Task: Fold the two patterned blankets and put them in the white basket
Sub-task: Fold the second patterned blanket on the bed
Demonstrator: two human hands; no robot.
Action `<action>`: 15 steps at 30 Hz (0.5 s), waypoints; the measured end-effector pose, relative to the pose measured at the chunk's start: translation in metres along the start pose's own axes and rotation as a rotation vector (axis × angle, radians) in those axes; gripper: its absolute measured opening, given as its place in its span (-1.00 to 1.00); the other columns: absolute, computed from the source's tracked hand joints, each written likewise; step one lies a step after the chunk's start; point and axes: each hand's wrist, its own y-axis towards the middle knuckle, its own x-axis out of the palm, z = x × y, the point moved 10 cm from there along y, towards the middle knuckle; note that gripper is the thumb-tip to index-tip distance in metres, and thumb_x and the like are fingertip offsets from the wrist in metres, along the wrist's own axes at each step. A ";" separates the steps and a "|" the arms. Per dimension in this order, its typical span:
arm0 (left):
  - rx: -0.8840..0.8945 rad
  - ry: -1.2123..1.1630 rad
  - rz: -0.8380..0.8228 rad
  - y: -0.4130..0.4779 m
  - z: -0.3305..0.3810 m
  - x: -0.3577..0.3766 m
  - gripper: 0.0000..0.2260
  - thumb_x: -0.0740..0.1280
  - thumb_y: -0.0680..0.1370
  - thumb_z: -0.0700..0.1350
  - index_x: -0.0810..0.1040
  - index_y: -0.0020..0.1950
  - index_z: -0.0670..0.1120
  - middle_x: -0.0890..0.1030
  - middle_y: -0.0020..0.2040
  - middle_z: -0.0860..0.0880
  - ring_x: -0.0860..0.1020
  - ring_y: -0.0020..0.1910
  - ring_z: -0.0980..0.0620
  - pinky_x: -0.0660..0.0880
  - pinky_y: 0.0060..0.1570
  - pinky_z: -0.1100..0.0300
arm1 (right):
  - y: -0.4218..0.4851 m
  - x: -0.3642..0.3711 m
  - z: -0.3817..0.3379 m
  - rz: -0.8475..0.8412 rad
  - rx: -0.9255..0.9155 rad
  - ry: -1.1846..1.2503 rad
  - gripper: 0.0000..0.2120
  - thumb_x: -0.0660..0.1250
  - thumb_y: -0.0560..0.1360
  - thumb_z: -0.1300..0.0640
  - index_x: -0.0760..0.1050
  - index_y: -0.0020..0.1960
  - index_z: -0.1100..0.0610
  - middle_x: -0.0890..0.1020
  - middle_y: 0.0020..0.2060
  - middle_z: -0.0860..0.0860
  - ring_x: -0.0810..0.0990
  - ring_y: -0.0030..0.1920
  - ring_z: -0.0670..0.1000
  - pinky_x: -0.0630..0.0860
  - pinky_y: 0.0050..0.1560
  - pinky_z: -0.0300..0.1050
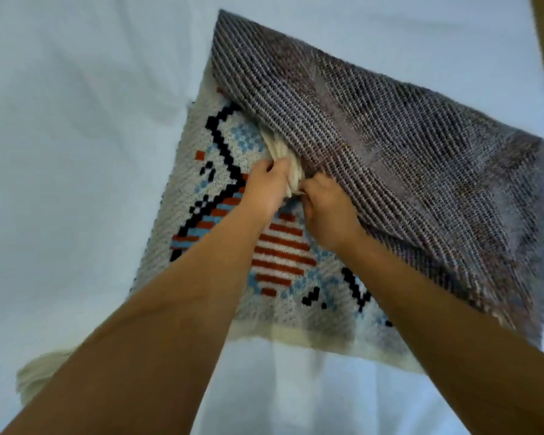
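A: Where is the blanket (201,171), and how does it lie?

B: Centre of the frame, flat on a pale blue sheet (76,120). Its right part is turned over, showing the grey striped back (390,171); the patterned face (black, red and light blue on cream) shows at centre left.

A: And the grips?

B: Left hand (266,186) and right hand (325,208) meet at the middle, both closed on a cream tassel (285,164) at the corner of the turned-over part. A second tassel (38,372) lies at lower left, untouched.

A: What could go wrong from here?

B: Likely, pulling by the tassel alone drags one corner, so the fold lands skewed and the edges fail to line up. The soft sheet may also bunch under the blanket. No basket or second blanket is in view.
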 end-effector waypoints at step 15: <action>0.246 0.977 0.104 -0.058 -0.013 -0.084 -0.78 0.16 0.54 -0.27 0.35 0.18 -0.16 0.53 -0.03 -0.18 0.50 -0.16 -0.11 0.43 -0.23 0.04 | -0.090 0.045 -0.098 -0.128 -0.132 -0.027 -0.67 0.47 0.22 0.44 0.61 -0.02 0.29 0.63 -0.27 0.20 0.61 -0.30 0.17 0.52 -0.42 -0.13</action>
